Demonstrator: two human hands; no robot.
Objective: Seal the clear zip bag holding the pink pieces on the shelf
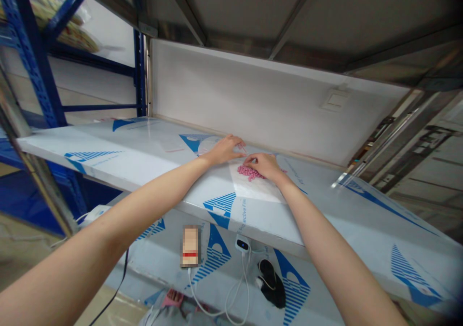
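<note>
Two hands down on the film-covered shelf (108, 157). We have the left hand (224, 150) flat and open, palm down, fingers (237, 142) loosely spread, just beside the right hand (261, 166). Right hand is curved over, fingertips (248, 161) at the edge of the pink beads (249, 173). It touches them, but we cannot tell if it pinches any. Beads sit in one loose pile on a white paper sheet (255, 189), partly under the right hand; they could be tablets, too small to tell. Sheet lies flat on the shelf, which has blue-printed protective film across it.

Lower down, on a second film-covered shelf (159, 263), we see a pixelated phone (190, 245), a small white device (242, 244) with a white cable (231, 297), and a black pouch (271, 282); that last one is hard to identify. Behind the hands, a white back panel (235, 85) rises from the shelf, with a white switch plate (334, 99) on it. Overhead is the underside of an upper shelf (253, 12). Far left, a blue steel rack upright (139, 70) stands at the shelf end, with a patterned bag (54, 22) on the rack beyond.
</note>
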